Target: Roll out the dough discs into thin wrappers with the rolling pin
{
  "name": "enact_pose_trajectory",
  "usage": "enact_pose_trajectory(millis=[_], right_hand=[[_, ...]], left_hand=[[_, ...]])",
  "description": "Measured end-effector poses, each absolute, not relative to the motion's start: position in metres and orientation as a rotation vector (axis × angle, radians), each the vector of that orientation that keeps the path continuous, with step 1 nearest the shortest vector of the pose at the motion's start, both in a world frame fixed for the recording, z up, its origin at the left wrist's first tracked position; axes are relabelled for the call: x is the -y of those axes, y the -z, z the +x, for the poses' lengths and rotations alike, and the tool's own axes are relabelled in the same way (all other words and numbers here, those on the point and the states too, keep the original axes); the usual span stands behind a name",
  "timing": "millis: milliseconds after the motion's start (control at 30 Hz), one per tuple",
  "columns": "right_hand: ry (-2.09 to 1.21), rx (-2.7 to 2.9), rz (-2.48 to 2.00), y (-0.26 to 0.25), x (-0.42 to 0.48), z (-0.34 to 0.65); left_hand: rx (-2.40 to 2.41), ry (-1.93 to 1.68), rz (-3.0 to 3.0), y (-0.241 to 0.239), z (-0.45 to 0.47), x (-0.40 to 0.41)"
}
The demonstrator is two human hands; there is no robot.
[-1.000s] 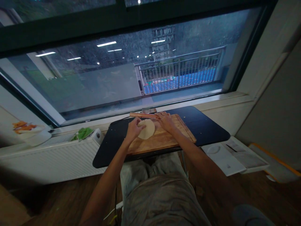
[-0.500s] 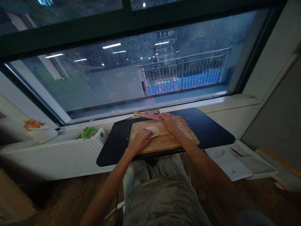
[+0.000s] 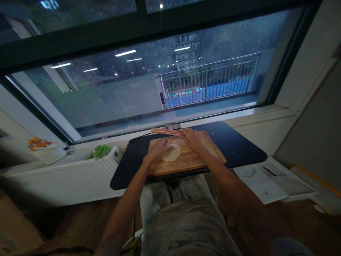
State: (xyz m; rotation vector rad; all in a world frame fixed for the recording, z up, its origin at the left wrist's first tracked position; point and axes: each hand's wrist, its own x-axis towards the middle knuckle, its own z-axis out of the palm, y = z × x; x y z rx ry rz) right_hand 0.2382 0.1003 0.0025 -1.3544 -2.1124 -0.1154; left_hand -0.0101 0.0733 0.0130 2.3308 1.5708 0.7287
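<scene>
A flat, pale round of dough (image 3: 172, 153) lies on a wooden cutting board (image 3: 186, 164). At its upper left edge is my left hand (image 3: 158, 147), fingers bent and closed on the rim; the fingertips are small and dim. My right hand (image 3: 190, 138) rests at the far side of the board, its fingers over the right end of a wooden rolling pin (image 3: 163, 131). The pin's left part sticks out past the board's far edge, and its right end is hidden under the hand.
The board sits on a black folding table (image 3: 239, 149) against a window sill. To the left is a white radiator (image 3: 87, 177) with something green (image 3: 99, 151) on top. A white box-like object (image 3: 263, 186) stands low at the right. My legs are under the table's near edge.
My left hand has moved from over the dough's left part up to its upper left edge, uncovering more of the round. My right hand and the rolling pin have barely moved.
</scene>
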Motion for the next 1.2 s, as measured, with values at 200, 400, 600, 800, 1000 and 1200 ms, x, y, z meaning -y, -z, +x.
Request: enact_pose_trajectory(millis=[200, 400, 600, 800, 1000, 1200], right_hand=[[0.101, 2.111, -1.344, 0.000, -0.102, 0.239], [0.112, 2.092, -1.360, -0.001, -0.101, 0.237], [0.100, 2.097, -1.340, -0.007, -0.096, 0.237], [0.093, 2.149, -1.348, -0.006, -0.096, 0.237], [0.133, 2.187, -1.311, -0.006, -0.096, 0.239], [0.129, 2.165, -1.353, -0.005, -0.097, 0.238]], left_hand=[[-1.517, -0.605, 2.444, -0.019, 0.001, -0.077], [-1.898, -0.530, 2.335, -0.014, -0.010, -0.040], [-1.974, -0.485, 2.337, -0.016, -0.013, -0.012], [-1.997, -0.493, 2.253, -0.015, -0.013, -0.016], [-1.611, -0.764, 2.457, 0.004, 0.005, -0.034], [-1.444, -0.864, 2.319, 0.016, 0.022, -0.055]])
